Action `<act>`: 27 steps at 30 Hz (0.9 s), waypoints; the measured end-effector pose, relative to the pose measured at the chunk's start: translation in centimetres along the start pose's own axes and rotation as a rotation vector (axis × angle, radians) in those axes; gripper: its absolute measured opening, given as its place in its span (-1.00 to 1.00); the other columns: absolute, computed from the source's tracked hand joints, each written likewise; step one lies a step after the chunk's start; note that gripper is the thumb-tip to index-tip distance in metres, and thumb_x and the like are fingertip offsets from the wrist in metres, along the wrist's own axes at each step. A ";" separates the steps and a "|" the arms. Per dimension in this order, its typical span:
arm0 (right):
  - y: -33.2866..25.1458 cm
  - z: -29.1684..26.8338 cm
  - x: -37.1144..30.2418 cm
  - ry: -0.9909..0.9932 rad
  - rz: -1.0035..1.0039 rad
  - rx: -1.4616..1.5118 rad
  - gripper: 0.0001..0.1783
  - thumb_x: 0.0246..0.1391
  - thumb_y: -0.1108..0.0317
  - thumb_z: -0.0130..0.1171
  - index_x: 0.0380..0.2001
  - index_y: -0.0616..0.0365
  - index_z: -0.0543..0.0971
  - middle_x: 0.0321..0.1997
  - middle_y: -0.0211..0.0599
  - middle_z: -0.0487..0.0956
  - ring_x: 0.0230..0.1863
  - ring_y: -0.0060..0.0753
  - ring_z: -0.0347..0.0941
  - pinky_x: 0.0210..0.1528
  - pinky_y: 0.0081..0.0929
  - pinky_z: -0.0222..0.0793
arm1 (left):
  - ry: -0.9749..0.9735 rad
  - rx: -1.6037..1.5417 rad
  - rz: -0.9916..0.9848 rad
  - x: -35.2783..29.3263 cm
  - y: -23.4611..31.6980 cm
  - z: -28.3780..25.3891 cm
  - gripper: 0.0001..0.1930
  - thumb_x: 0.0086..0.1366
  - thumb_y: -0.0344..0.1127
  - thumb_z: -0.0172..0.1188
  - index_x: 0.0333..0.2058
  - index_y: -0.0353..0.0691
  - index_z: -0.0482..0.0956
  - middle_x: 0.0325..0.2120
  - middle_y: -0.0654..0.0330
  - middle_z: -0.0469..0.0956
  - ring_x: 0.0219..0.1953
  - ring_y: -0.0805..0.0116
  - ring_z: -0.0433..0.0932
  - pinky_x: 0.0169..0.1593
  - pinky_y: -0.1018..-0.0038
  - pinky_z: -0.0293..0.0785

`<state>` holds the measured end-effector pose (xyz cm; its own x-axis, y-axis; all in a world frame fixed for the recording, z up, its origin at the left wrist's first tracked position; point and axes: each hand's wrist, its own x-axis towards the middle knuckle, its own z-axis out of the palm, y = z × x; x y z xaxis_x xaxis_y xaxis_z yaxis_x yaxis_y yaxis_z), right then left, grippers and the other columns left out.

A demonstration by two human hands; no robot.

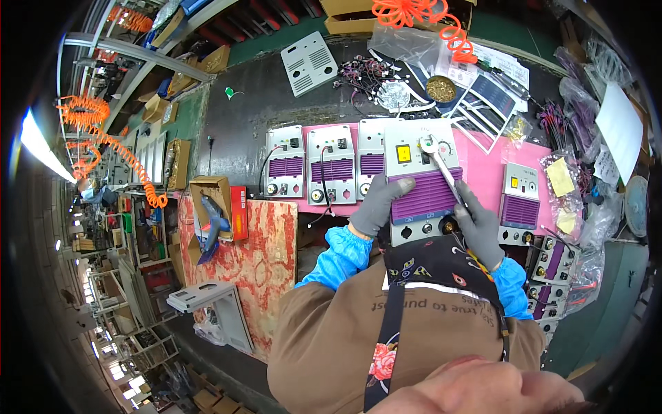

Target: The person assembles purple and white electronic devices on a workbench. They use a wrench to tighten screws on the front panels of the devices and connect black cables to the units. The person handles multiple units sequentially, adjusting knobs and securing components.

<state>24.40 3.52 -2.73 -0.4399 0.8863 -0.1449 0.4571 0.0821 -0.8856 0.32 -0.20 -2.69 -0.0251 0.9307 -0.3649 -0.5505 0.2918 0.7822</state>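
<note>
Closest to the camera, the person's brown shirt (317,338) and a flowered strap (383,362) fill much of the lower edge of the head view. Above them, the left hand (376,203), in a grey glove, grips a panel (424,196) by its left edge, thumb over the front. The right hand (477,224), also gloved, is closed around a wrench (443,168), whose head lies over the panel's upper part, right of a yellow switch (403,153).

The held panel is at the near edge of a pink mat (476,153); whether it rests there cannot be told. Three more panels (336,172) lie in a row toward the mat's left edge. Toward the bench's (255,103) far edge are a grey cover (309,64), wires (362,76) and a bowl (440,88) of small parts. Left of the mat, a red-stained board (265,269) carries a carton (209,185) at its far left corner.
</note>
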 end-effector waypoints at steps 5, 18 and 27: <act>0.3 -0.6 -0.5 0.201 0.125 0.212 -0.43 0.26 0.30 0.08 0.33 0.10 0.36 0.10 -0.11 0.59 0.06 -0.31 0.53 0.06 -0.33 0.43 | 0.011 0.063 -0.022 -0.2 -0.2 -1.0 -0.51 0.27 -0.31 0.20 0.14 -0.40 0.44 -0.02 0.05 0.58 -0.06 0.34 0.58 0.06 0.38 0.50; 18.4 0.4 0.6 0.336 0.442 -0.521 -0.42 0.16 0.13 0.15 0.25 -0.05 0.39 0.01 -0.03 0.59 -0.02 0.12 0.55 -0.04 -0.05 0.44 | 0.097 -0.161 0.081 1.1 -0.3 -1.5 -0.50 0.30 -0.24 0.13 0.15 -0.37 0.41 0.00 0.03 0.55 -0.03 0.26 0.59 0.09 0.35 0.53; -1.7 -1.1 -0.1 0.243 -0.351 -0.418 -0.27 0.01 0.30 0.32 0.27 0.18 0.35 0.16 0.01 0.47 0.19 0.04 0.40 0.19 -0.15 0.35 | -0.043 -0.245 0.126 4.5 1.2 3.3 -0.57 0.35 -0.22 0.14 0.08 -0.40 0.46 -0.09 0.06 0.60 -0.12 0.28 0.64 0.01 0.38 0.60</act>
<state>24.53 3.76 -0.72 -0.4529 0.8484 0.2740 0.6031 0.5179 -0.6066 2.25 5.11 -1.74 -0.0738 0.9664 -0.2463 -0.7309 0.1156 0.6726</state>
